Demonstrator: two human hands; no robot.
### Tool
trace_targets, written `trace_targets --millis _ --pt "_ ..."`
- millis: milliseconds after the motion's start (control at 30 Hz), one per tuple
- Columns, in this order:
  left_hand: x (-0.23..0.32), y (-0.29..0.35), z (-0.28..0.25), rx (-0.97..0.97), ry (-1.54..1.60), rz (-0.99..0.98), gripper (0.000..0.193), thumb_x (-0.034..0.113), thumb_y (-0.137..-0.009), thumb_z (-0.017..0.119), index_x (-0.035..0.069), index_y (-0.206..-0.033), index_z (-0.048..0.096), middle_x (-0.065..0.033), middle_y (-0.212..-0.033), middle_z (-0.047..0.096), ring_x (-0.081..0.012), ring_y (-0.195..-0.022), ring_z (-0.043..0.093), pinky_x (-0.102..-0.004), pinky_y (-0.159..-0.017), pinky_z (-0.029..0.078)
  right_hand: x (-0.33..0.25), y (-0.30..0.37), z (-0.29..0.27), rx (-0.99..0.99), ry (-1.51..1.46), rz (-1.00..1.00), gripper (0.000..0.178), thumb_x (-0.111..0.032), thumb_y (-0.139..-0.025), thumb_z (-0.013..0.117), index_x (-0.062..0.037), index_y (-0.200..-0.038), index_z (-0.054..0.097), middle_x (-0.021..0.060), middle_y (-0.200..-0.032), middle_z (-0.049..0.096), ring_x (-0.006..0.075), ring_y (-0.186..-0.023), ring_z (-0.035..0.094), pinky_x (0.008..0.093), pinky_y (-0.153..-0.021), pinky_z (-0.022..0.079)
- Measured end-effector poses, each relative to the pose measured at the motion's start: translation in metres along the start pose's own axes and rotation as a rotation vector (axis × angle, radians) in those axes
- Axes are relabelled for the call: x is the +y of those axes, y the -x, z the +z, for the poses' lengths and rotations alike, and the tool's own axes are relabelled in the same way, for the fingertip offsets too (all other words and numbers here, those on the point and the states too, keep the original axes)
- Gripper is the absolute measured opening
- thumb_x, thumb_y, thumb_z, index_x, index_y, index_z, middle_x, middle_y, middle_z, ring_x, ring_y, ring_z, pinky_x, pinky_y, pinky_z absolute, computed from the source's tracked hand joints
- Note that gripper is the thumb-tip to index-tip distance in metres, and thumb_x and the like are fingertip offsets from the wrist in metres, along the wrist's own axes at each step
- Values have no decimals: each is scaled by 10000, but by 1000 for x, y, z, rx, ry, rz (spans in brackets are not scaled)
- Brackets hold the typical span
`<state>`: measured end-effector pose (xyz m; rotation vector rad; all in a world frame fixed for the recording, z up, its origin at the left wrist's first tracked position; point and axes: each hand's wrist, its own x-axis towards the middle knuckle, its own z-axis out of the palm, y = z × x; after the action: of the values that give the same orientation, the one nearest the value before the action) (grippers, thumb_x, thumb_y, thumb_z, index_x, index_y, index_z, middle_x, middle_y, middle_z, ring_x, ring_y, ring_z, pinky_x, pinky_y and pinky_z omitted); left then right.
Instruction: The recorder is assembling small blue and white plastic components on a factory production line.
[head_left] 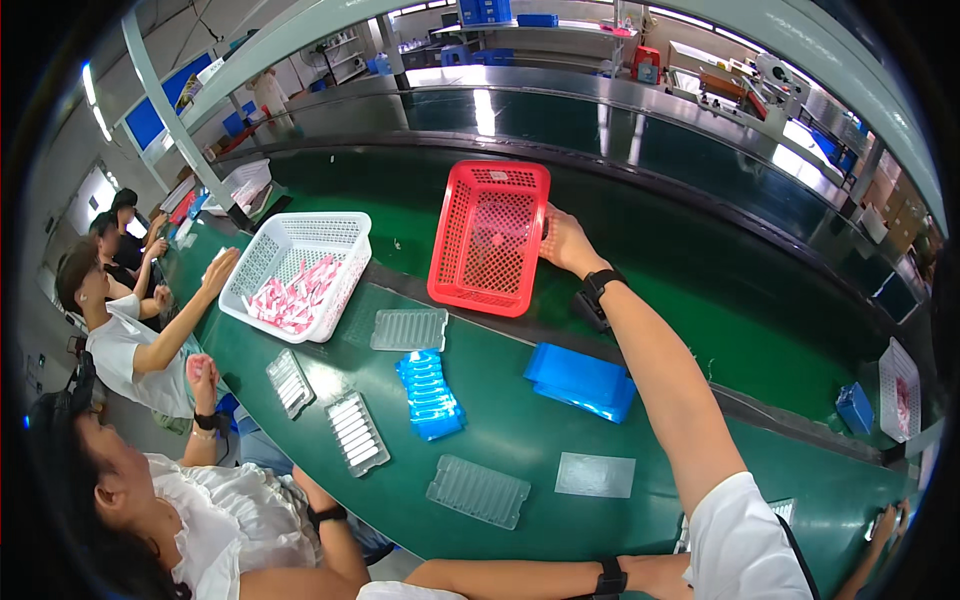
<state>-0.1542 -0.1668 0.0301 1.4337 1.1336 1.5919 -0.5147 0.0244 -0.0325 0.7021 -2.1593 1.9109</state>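
Note:
My right hand (pixel 567 243) is closed on the right side of an empty-looking red plastic mesh basket (pixel 488 285), held tilted with its inside toward me over the green belt. Its fingers are partly hidden behind the basket wall. My left forearm crosses the lower edge to the right; my left hand (pixel 652 574) shows only in part, its fingers hidden behind my right sleeve. On the green table lie a stack of blue shiny film packs (pixel 430 393), flat blue sleeves (pixel 582 382), a clear sheet (pixel 595 475) and clear ribbed trays (pixel 478 491).
A white basket (pixel 345 300) with pink-and-white packets stands left of the red one. Two trays (pixel 357 433) hold white tubes. Co-workers sit along the left; another person's hands (pixel 885 524) show at the lower right. A blue box (pixel 855 408) and white basket (pixel 889 395) stand far right.

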Motion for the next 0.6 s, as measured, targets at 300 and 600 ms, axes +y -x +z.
trace_targets --millis 300,600 --pt "-116 -117 164 -103 147 -205 122 -23 -897 516 -29 -998 585 -64 -664 589 -156 -549 673 -297 -532 491 -97 74 -45 -51 636 232 805 -237 -603 927 -18 -1314 622 200 -1203 721 358 -1161 682 409 -1031 525" --pt "-92 -128 160 -207 200 -363 130 31 -1012 569 -9 -1127 614 -73 -851 680 -122 -657 699 -286 -673 564 -153 204 -232 43 766 411 837 -207 -600 912 -12 -1353 600 190 -1290 681 348 -1229 640 418 -1086 491"
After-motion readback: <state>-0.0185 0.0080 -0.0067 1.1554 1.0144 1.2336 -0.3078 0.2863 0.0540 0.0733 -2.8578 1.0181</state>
